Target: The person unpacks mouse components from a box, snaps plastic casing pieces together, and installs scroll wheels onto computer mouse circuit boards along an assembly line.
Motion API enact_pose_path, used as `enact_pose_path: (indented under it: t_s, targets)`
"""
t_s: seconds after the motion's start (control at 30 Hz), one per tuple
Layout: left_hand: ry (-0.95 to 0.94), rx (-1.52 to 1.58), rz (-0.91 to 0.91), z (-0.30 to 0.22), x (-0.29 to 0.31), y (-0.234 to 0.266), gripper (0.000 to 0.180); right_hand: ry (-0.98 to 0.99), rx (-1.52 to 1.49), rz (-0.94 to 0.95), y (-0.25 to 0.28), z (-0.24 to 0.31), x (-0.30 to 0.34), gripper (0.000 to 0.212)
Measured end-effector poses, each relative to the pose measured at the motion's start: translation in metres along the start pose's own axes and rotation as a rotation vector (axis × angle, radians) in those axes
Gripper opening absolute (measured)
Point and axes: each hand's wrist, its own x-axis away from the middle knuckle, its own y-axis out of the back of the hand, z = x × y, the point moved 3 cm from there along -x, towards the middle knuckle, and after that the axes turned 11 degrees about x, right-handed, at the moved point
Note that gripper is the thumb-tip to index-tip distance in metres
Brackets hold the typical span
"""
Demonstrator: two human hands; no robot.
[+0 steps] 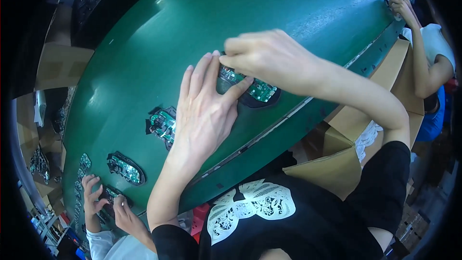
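Observation:
Under my hands lies a black plastic housing with a green circuit board (262, 91) in it, flat on the green table (269, 14). My left hand (207, 101) steadies it, the thumb across the board and the long fingers stretched along its far left end. Above that end, my right hand (274, 60) is closed in a pinch, its fingertips beside my left index finger. Motion smears the right hand, and whatever it pinches is hidden. A second housing with a board (163, 123) sits just left of my left wrist.
Further left is another housing with a board (126, 167). A co-worker's hands (126, 219) handle one at lower left, beside a row of boards (79, 188). Right of the table edge stands an open cardboard box (332, 168) with white pieces (368, 139). Another person (428, 67) works at far right.

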Motion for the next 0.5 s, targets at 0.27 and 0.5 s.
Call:
enact_pose_path:
  t_s: [0.27,0.5]
  targets:
    - [-0.015,0.004,0.019,0.002,0.001,0.007,0.043,-0.021,0.269,-0.234,-0.006,0.021,0.033,0.046]
    - [-0.017,0.001,0.019,0.004,-0.002,0.01,0.046,-0.056,0.196,-0.191,0.007,0.021,0.021,0.042]
